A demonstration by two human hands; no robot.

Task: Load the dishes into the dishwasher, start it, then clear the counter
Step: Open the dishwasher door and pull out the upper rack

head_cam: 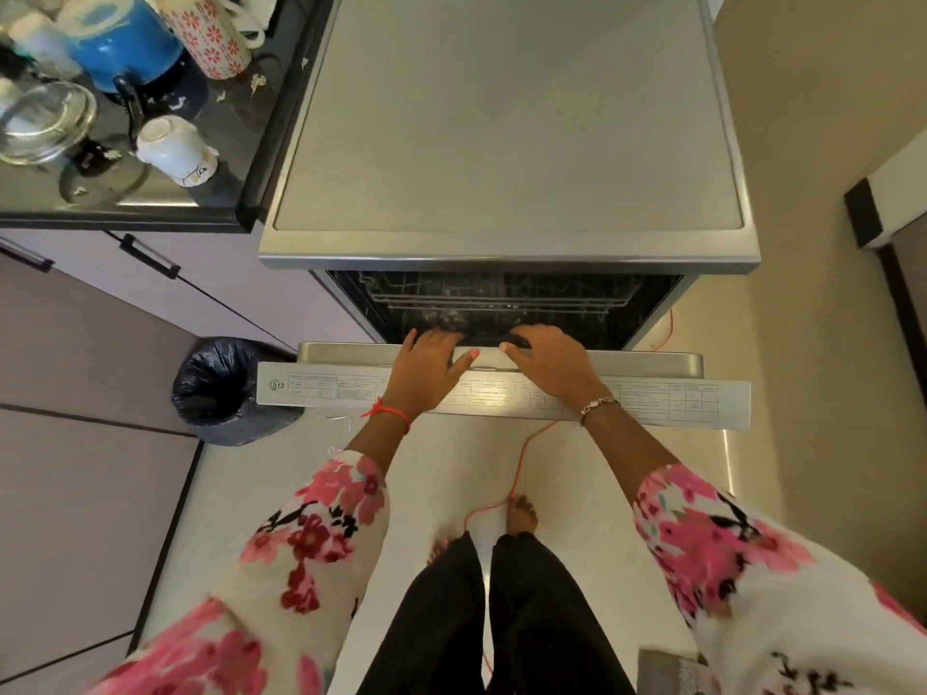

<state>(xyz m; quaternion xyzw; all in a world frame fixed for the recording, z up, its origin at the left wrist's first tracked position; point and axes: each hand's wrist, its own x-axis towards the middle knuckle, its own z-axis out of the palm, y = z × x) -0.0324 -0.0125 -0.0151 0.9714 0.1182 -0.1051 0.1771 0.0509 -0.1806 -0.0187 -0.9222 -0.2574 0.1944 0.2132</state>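
The steel dishwasher (506,117) stands in front of me with its door (667,393) part-way open and tilted toward me. A wire rack (501,293) shows in the dark opening. My left hand (431,363) and my right hand (552,361) both rest on the door's top edge, fingers reaching over it into the opening, fingertips hidden. On the dark counter (210,193) at the upper left stand a white mug (175,150), a blue pot (125,42), a red-flowered mug (210,37) and a glass lid (45,120).
A bin lined with a black bag (225,388) sits on the floor left of the door. Cabinet drawers with black handles (150,255) run under the counter. An orange cord (521,459) trails across the floor by my bare feet (521,514).
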